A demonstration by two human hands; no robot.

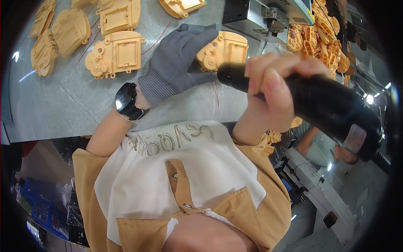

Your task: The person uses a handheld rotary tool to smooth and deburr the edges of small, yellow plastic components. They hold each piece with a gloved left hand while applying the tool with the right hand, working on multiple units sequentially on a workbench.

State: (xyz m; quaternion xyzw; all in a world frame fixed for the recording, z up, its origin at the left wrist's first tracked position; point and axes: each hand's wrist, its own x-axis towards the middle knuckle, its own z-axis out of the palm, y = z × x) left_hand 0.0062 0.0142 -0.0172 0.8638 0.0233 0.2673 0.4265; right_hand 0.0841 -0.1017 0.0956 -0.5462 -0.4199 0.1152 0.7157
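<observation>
My left hand, in a grey knitted glove, grips the left side of a yellow-orange plastic housing on the table. Its fingers reach over the top edge and its thumb lies along the bottom edge. Wrapped in my bare right hand is a black electric screwdriver, held slantwise. The driver's nose points left and overlaps the housing's lower edge in view. Its tip is hidden, so I cannot tell whether it touches. Another such housing lies left of my glove.
More housings lie at the far left of the grey table, with thin red wires among them. A metal machine stands at the back right beside a heap of orange parts. At the right, a person sits nearby.
</observation>
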